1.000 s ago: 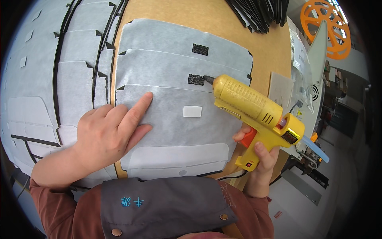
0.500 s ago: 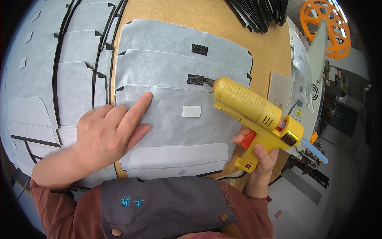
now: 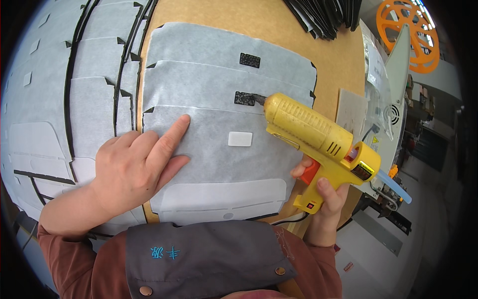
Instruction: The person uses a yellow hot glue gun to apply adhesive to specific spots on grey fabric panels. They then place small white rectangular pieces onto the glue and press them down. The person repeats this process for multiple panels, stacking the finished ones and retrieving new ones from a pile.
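My right hand grips a yellow hot glue gun by its handle, a finger at the red trigger. Its dark nozzle meets the right part of a black, glossy-looking rectangle on the middle of three overlapping grey-white fabric panels. A similar black rectangle lies on the far panel. The near panel bears a small white rectangle. My left hand rests on that panel's left side, index finger stretched out, thumb apart, holding nothing. A pale glue stick juts from the gun's back.
More black-edged panels overlap along the left. A stack of dark pieces stands at the far right of the brown table. Beyond the right edge are a machine and an orange spoked reel. The gun's cord runs along the near edge.
The glue gun has shifted very slightly up and to the left, its nozzle moving a little further over the middle black rectangle. My left hand stays almost still.
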The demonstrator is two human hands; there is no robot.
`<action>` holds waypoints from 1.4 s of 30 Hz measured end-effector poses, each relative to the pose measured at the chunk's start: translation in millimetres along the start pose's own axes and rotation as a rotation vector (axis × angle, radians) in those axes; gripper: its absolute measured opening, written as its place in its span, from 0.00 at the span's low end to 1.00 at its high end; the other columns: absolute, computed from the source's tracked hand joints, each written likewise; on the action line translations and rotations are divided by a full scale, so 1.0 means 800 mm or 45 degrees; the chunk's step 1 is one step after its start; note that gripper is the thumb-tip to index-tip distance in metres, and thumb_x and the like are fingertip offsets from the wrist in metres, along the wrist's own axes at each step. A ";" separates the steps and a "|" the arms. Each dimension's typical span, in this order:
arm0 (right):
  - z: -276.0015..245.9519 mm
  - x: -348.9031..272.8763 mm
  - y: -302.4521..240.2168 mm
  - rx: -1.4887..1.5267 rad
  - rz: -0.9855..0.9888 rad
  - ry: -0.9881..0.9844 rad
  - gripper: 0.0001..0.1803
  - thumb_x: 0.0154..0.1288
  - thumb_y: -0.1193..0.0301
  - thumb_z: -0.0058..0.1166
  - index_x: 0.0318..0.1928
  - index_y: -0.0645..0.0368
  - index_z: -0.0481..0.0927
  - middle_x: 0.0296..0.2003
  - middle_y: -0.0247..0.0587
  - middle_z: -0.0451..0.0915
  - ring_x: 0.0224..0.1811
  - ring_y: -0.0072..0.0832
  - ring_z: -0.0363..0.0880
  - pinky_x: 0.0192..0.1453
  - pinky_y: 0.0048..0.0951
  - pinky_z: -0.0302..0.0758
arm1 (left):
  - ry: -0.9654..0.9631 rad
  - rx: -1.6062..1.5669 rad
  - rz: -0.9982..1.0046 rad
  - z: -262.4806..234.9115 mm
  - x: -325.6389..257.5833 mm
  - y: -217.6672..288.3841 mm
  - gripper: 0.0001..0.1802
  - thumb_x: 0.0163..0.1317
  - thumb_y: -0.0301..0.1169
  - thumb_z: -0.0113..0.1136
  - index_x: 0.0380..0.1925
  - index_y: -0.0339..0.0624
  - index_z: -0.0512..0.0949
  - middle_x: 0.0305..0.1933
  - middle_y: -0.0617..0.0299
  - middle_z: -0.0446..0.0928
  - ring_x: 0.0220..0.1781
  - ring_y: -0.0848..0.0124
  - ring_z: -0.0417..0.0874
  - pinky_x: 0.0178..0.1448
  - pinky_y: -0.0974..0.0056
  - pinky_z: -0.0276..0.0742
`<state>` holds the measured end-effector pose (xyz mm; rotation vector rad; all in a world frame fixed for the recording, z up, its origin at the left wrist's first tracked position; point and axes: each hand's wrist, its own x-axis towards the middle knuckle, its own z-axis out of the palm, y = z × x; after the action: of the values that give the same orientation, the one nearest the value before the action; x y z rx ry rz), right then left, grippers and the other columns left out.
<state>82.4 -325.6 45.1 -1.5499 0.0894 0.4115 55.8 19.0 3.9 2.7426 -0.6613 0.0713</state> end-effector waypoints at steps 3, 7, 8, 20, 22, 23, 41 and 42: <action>0.009 0.001 -0.001 -0.059 0.021 0.100 0.37 0.59 0.62 0.63 0.63 0.70 0.65 0.43 0.52 0.78 0.41 0.40 0.84 0.47 0.41 0.84 | -0.001 -0.002 0.003 0.000 0.000 0.000 0.41 0.52 0.38 0.73 0.67 0.40 0.71 0.22 0.68 0.66 0.21 0.73 0.68 0.23 0.67 0.63; 0.001 0.001 0.001 0.011 -0.003 -0.002 0.33 0.61 0.68 0.60 0.64 0.70 0.66 0.48 0.55 0.77 0.46 0.41 0.82 0.52 0.41 0.80 | -0.004 -0.010 0.000 0.000 0.000 0.000 0.41 0.52 0.38 0.73 0.67 0.41 0.71 0.22 0.68 0.66 0.21 0.73 0.68 0.23 0.67 0.63; -0.002 0.001 0.001 0.045 -0.013 -0.054 0.31 0.63 0.71 0.58 0.65 0.69 0.66 0.51 0.56 0.77 0.48 0.41 0.82 0.55 0.41 0.78 | -0.005 -0.009 0.000 0.000 0.000 0.000 0.41 0.52 0.38 0.73 0.67 0.41 0.71 0.22 0.68 0.66 0.21 0.73 0.68 0.23 0.67 0.63; -0.011 -0.010 0.002 0.075 -0.044 -0.051 0.32 0.61 0.75 0.56 0.65 0.70 0.64 0.52 0.56 0.76 0.48 0.44 0.81 0.55 0.44 0.78 | 0.017 -0.034 0.001 -0.001 0.002 0.000 0.40 0.52 0.37 0.73 0.66 0.39 0.72 0.22 0.67 0.66 0.21 0.72 0.68 0.24 0.66 0.64; -0.002 -0.009 -0.002 0.085 -0.015 -0.011 0.32 0.61 0.74 0.56 0.65 0.70 0.65 0.52 0.57 0.77 0.48 0.44 0.81 0.55 0.44 0.78 | 0.032 -0.024 0.003 0.000 0.002 0.000 0.40 0.52 0.37 0.73 0.66 0.40 0.72 0.22 0.67 0.66 0.21 0.72 0.68 0.24 0.66 0.64; 0.001 -0.007 -0.002 0.092 -0.001 0.008 0.32 0.61 0.74 0.56 0.65 0.70 0.65 0.51 0.57 0.77 0.49 0.44 0.81 0.55 0.44 0.78 | 0.030 -0.026 0.003 0.000 0.002 0.000 0.40 0.52 0.37 0.73 0.66 0.40 0.72 0.22 0.67 0.66 0.21 0.72 0.68 0.24 0.66 0.64; 0.011 0.004 -0.006 0.037 0.054 -0.098 0.33 0.62 0.71 0.58 0.65 0.68 0.65 0.51 0.55 0.77 0.49 0.42 0.81 0.55 0.43 0.78 | 0.021 -0.045 -0.001 0.000 0.002 0.000 0.40 0.51 0.37 0.73 0.66 0.40 0.71 0.22 0.68 0.65 0.21 0.72 0.67 0.23 0.66 0.63; 0.014 0.004 -0.006 0.004 0.066 -0.047 0.34 0.60 0.68 0.59 0.64 0.69 0.65 0.48 0.55 0.78 0.46 0.42 0.82 0.53 0.42 0.78 | 0.019 -0.038 0.000 0.000 0.003 0.000 0.40 0.51 0.37 0.73 0.66 0.40 0.72 0.22 0.68 0.65 0.21 0.72 0.67 0.23 0.66 0.63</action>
<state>84.4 -313.6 49.4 -1.5386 0.1016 0.4807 57.8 18.3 4.4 2.7106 -0.6533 0.0808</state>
